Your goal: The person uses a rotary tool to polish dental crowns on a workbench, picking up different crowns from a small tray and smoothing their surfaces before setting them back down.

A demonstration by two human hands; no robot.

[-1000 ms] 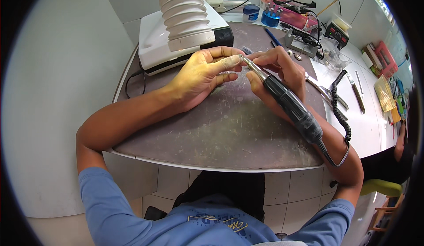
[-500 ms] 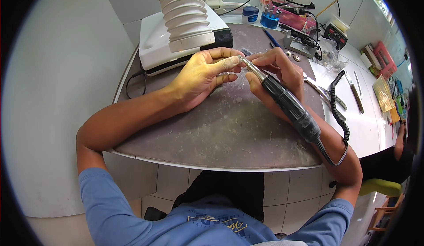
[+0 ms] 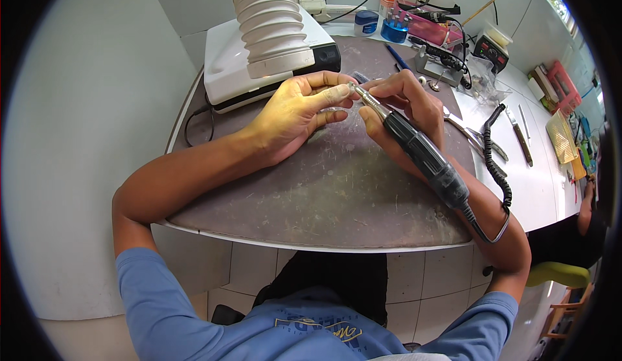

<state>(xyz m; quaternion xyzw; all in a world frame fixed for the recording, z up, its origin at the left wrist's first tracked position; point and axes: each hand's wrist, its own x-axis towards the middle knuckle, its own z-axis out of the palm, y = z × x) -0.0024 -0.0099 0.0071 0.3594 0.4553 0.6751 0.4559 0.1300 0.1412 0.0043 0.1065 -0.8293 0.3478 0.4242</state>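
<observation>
My right hand [image 3: 418,105] grips a black and silver rotary handpiece [image 3: 421,150] like a pen. Its metal nose points up and left toward the fingertips of my left hand [image 3: 288,112]. A coiled black cord [image 3: 495,147] hangs by my right forearm. The left thumb and fingers are pinched together, lit yellow and dusted with pale powder. Whatever small piece they hold is mostly hidden; a pale, translucent bit shows by the fingers. Handpiece tip and left fingertips meet or nearly meet, above the brown work mat [image 3: 311,199].
A white box-shaped machine [image 3: 227,56] with a ribbed hose [image 3: 272,21] stands behind my left hand. Pliers [image 3: 466,131] and a knife [image 3: 520,142] lie to the right. Farther back are a blue bur holder [image 3: 394,29], a blue jar [image 3: 366,22] and a control box [image 3: 491,51].
Both hands and the handpiece keep almost the same pose. A little more of the translucent bit shows beside my left fingers.
</observation>
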